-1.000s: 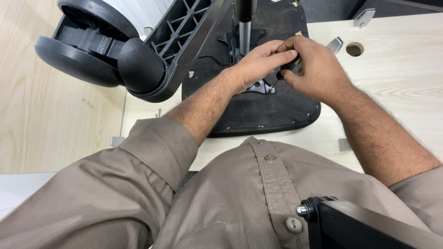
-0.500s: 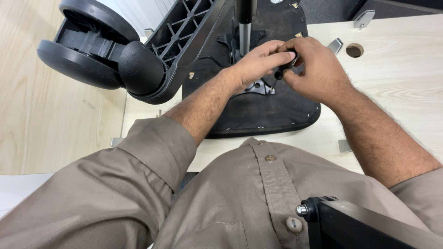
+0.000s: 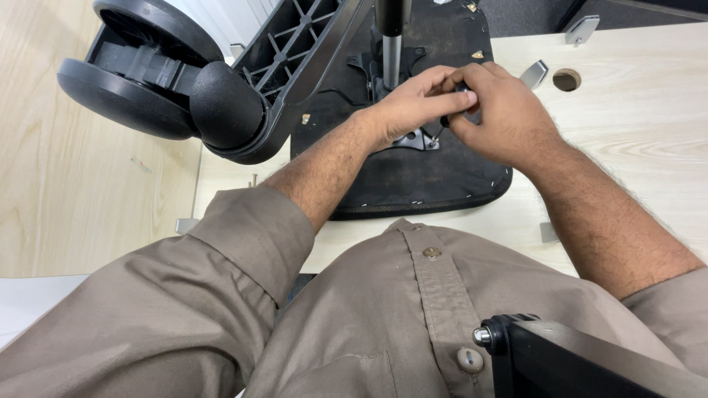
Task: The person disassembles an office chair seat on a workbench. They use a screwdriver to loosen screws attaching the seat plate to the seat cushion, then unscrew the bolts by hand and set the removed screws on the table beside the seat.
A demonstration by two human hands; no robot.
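On tabletop, upturned chair seat lying underside up, exposing mechanism; left hand steadying, right hand pinching small black part, both grips closing narrow round it

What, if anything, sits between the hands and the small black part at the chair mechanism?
Nothing visible. Left hand and right hand already pinch the small black part above the metal mechanism plate; the gas-lift column stands beside them.
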